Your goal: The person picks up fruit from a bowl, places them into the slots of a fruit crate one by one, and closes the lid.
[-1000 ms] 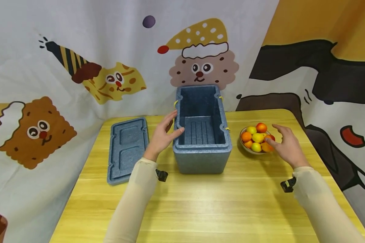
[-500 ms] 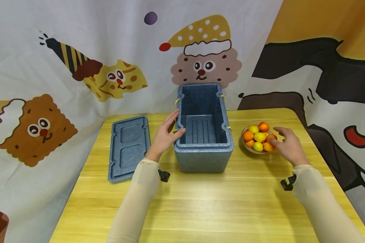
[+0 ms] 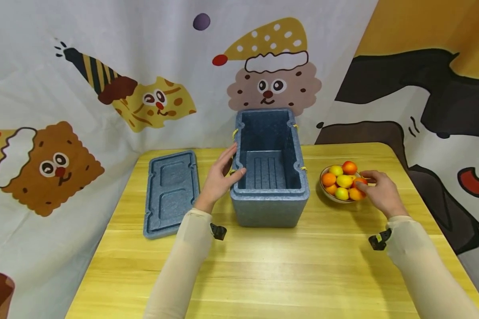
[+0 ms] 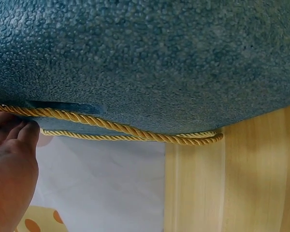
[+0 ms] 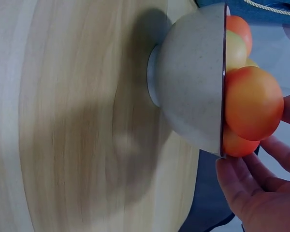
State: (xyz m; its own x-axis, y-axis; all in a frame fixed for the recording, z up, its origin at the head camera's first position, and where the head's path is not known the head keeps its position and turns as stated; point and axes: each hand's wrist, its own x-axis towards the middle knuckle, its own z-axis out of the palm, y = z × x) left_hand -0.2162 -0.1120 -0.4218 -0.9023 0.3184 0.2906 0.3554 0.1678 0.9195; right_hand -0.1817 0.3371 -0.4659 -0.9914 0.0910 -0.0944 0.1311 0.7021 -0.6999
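A grey-blue foam box (image 3: 269,208) with yellow rope loops stands lidless on the table, its inside bare. At its left wall is my left hand (image 3: 219,179), thumb over the rim and fingers along the outer side. In the left wrist view, the fingers (image 4: 26,133) lie by the wall under a twisted rope (image 4: 106,124). My right hand (image 3: 381,192) is at a bowl (image 5: 193,77) heaped with yellow, orange and red fruit. Its thumb and fingers close round a red-orange fruit (image 5: 238,146) at the bowl's right side, beside a larger orange fruit (image 5: 253,104).
The box's grey-blue lid (image 3: 171,192) lies flat on the table left of the box. Behind the wooden table (image 3: 263,270) hangs a printed cloth (image 3: 163,35) with cartoon figures. The bowl stands a short way right of the box.
My right hand has moved slightly lower and its fingers have drawn in round the red-orange fruit. The left hand stays at the box rim. The head view has shifted a little.
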